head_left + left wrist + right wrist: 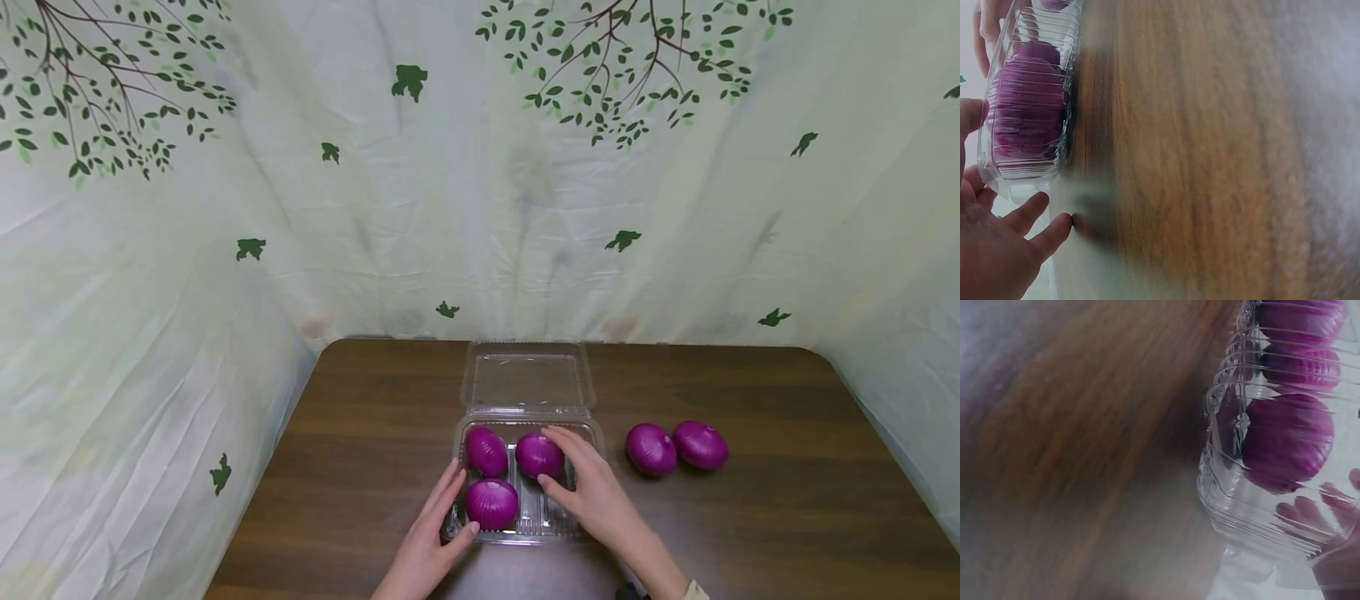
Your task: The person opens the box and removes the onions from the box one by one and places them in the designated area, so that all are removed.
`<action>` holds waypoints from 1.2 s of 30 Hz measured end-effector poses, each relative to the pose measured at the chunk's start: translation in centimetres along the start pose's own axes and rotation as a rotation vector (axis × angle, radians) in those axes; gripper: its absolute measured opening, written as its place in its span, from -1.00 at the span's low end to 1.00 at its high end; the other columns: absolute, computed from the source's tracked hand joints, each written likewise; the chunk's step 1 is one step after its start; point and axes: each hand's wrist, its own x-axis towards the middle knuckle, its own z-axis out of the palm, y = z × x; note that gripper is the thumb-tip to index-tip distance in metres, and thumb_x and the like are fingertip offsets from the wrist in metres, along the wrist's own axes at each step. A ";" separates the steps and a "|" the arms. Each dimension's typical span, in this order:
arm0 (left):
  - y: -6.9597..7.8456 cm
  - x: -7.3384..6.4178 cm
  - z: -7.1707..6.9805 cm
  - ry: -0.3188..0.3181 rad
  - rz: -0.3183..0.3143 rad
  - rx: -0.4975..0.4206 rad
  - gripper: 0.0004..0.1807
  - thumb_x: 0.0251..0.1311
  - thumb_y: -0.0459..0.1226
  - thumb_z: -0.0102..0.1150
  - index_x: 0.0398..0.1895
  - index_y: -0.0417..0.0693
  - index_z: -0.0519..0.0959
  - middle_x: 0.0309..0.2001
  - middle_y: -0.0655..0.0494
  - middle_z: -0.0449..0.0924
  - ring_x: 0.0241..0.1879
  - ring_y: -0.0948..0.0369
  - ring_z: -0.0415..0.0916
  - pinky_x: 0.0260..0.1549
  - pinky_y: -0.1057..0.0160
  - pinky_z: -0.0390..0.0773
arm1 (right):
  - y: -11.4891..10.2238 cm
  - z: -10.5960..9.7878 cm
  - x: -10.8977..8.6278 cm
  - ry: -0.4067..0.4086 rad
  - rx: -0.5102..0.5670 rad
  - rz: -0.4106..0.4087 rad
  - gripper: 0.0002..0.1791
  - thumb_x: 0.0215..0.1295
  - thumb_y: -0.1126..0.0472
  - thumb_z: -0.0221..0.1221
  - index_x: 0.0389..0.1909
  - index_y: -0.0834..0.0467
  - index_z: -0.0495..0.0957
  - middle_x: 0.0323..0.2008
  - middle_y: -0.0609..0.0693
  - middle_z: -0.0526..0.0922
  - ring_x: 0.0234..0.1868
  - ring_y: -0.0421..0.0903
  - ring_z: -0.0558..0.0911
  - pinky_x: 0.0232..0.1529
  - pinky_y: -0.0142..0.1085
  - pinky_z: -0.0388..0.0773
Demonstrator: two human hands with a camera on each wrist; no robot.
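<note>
A hinged clear plastic container (536,533) lies with its lid (527,379) folded back. Inside are three purple onions: a back-left onion (486,451), a front-left onion (492,503) and a back-right onion (539,455). My left hand (431,533) rests at the container's left front corner, fingers extended along the wall and thumb by the front rim. Over the tray, my right hand (592,487) has its index finger and thumb spread beside the back-right onion. Through the plastic in the right wrist view, its fingers (1300,512) appear slightly apart from the nearest onion (1288,442).
Two more purple onions, one on the left (651,449) and one on the right (701,444), sit together on the brown wooden table (780,500), right of the container. A pale cloth (525,208) printed with leaves hangs behind the table and along both sides.
</note>
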 end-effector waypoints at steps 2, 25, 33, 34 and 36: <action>0.0 0.0 0.0 -0.006 -0.011 -0.007 -0.23 0.22 -0.11 0.33 0.47 0.00 0.27 0.54 0.27 -0.01 0.46 0.11 0.02 0.32 -0.12 0.13 | 0.2 0.1 0.3 -0.028 -0.011 0.025 -0.27 0.14 0.10 0.42 0.35 0.06 0.40 0.26 -0.03 0.47 0.25 -0.05 0.46 0.22 -0.03 0.44; 0.0 -0.1 0.1 0.000 0.019 0.024 -0.22 0.24 -0.14 0.30 0.49 -0.06 0.23 0.55 0.20 -0.04 0.46 0.05 0.01 0.29 -0.16 0.15 | -0.5 1.1 1.9 -0.099 -0.087 0.191 -0.51 0.12 -0.05 0.41 0.05 0.01 0.55 0.06 -0.10 0.57 -0.02 -0.14 0.59 -0.02 -0.14 0.57; 0.0 -0.1 0.1 -0.022 -0.004 0.010 -0.23 0.25 -0.14 0.29 0.49 -0.03 0.22 0.56 0.23 -0.07 0.47 0.08 -0.02 0.31 -0.17 0.15 | -0.9 1.6 1.8 -0.171 -0.051 0.287 -0.46 0.00 -0.15 0.46 -0.07 -0.04 0.49 -0.15 -0.09 0.62 -0.16 -0.12 0.60 -0.18 -0.13 0.57; 0.0 -0.1 0.1 -0.023 -0.003 0.009 -0.23 0.25 -0.14 0.29 0.49 -0.03 0.22 0.56 0.23 -0.07 0.47 0.08 -0.02 0.31 -0.17 0.15 | -0.9 1.6 1.7 -0.182 -0.046 0.310 -0.45 -0.02 -0.16 0.46 -0.07 -0.05 0.48 -0.16 -0.08 0.62 -0.18 -0.11 0.59 -0.20 -0.13 0.56; 0.1 -0.1 0.1 -0.024 -0.001 0.006 -0.23 0.25 -0.14 0.29 0.49 -0.03 0.22 0.56 0.22 -0.07 0.47 0.09 -0.02 0.31 -0.17 0.14 | -1.0 1.6 1.6 -0.207 -0.038 0.340 -0.41 -0.04 -0.17 0.46 -0.05 -0.04 0.45 -0.18 -0.05 0.62 -0.19 -0.10 0.60 -0.24 -0.13 0.56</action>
